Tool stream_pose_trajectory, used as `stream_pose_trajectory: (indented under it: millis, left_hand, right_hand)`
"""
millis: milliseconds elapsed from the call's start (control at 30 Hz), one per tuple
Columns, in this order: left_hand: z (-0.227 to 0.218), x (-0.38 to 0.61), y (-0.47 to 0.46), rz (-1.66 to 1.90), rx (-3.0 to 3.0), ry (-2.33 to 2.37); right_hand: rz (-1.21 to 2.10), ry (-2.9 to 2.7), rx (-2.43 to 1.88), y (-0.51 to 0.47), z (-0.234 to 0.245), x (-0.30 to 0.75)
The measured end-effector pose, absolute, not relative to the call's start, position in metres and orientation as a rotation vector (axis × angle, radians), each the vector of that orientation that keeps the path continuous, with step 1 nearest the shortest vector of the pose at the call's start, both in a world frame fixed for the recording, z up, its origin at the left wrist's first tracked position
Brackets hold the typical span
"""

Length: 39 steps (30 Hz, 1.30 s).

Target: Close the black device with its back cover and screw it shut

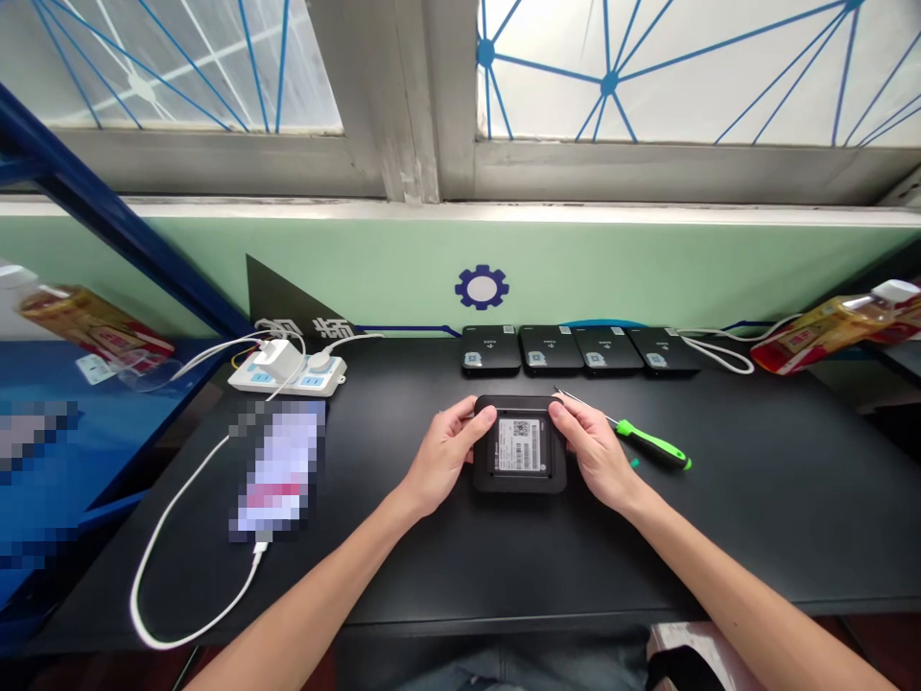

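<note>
The black worktop (432, 571) runs from a far edge along the green wall (374, 274) to a near edge just before the person's lap. By its far right corner a bottle of amber liquid (813, 331) slants in the view; whether it stands upright cannot be told. A white power strip (288, 385) sits at the far left corner. Nearer, along the left edge, lies a pixelated flat device (280, 465); its white cable (144, 566) loops out toward the near left corner.

The left hand (444, 459) and right hand (596, 449) meet around one black box (521, 451) at the middle of the worktop, well in from both side edges. Each thumb presses a far corner of it, the other fingers curled around its sides; whether it touches the surface cannot be told. A wide gap parts the left hand from the device.

Four similar black boxes (548, 351) line the far edge, a narrow strip of worktop between them and the held one. A green-and-black screwdriver (651, 444) lies right of the right hand, its shaft passing behind those fingers. A white label (529, 437) faces up on the held box. A tiny green piece (634, 463) lies beside the right wrist.
</note>
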<state>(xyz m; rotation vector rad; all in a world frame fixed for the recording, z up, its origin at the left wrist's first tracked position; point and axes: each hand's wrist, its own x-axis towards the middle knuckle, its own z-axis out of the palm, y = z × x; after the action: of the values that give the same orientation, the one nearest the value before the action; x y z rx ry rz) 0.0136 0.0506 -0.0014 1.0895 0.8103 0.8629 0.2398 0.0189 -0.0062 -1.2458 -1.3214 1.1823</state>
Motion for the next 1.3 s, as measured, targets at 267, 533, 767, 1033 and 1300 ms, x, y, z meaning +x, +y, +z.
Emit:
stream_pose_trajectory:
  millis: [267,533,767,1033,1300]
  left_hand:
    - [-0.003,0.012,0.053,0.886,1.121,0.87]
    - [0.006,0.014,0.053,1.109,0.88,0.81]
    - [0.004,0.014,0.049,0.941,1.25,0.849]
    - [-0.001,0.014,0.05,0.891,1.411,0.893]
    - [-0.001,0.015,0.051,1.163,0.902,0.947]
  right_hand:
    - [1.398,-1.321,-1.171,0.017,-0.008,0.238]
    - [1.397,-1.277,-1.16,0.019,-0.015,0.234]
    - [1.366,-1.321,-1.183,0.015,-0.009,0.238]
    - [1.395,-1.433,-1.206,0.013,-0.01,0.24]
    - [1.382,-1.548,-1.217,0.014,-0.011,0.244]
